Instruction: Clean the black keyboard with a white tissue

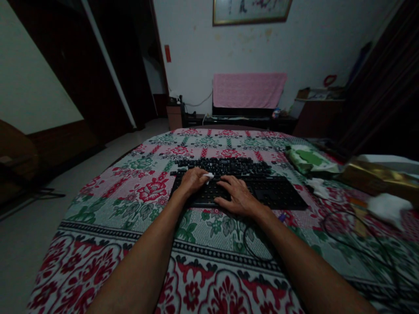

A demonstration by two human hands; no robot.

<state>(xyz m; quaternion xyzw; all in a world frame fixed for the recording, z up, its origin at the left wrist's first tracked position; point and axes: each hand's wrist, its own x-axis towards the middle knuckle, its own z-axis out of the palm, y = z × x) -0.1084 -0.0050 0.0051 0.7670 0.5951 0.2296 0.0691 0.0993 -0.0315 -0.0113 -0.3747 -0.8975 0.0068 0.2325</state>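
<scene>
A black keyboard base [278, 192] with its keys taken off lies across the middle of the patterned cloth. My left hand [193, 179] is closed on a small white wipe [208, 175], tissue-like, over the left part of the base. Resting on the base to the right of it, my right hand [238, 195] has its fingers spread and nothing in them. Loose black keycaps [225, 166] lie in rows just beyond the far edge of the base. Both hands cover some of the base.
On the right are a green-and-white wipes packet [310, 159], a gold box [376, 181], crumpled white tissues [389, 208] and a coiled black cable [360, 248]. A floral cloth [131, 196] covers the table. A pink towel [248, 89] hangs over something against the far wall.
</scene>
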